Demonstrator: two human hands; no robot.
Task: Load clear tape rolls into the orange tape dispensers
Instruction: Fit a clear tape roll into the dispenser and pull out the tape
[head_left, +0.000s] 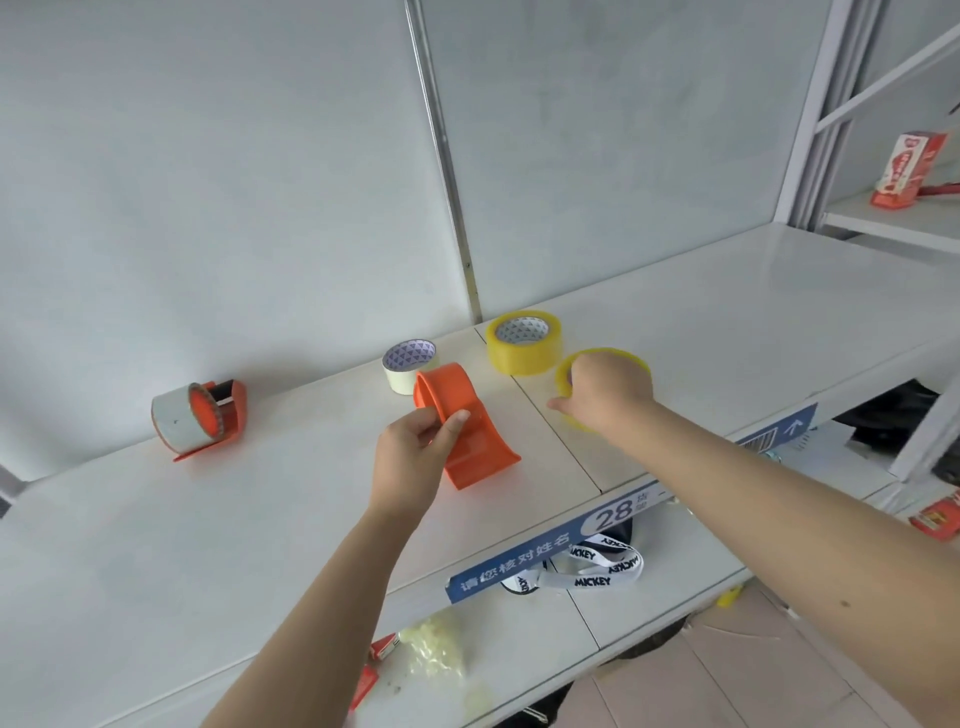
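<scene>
Left hand (415, 447) pinching empty orange dispenser (462, 426), right hand (605, 392) gripping yellowish clear roll (563, 376)

Two orange dispensers (470, 431) (208, 418), three loose tape rolls (524, 343) (571, 387) (408, 366).

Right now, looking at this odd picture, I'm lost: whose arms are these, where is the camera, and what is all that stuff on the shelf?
There is no machine here: a person wears a wide-angle camera on the head, so you look down along their own bare arms. The left hand holds an empty orange plastic tape dispenser that stands on the white shelf. The right hand grips a yellowish clear tape roll. Behind lie a second yellowish roll and a smaller pale roll. To the left sits another orange dispenser, already loaded with tape.
</scene>
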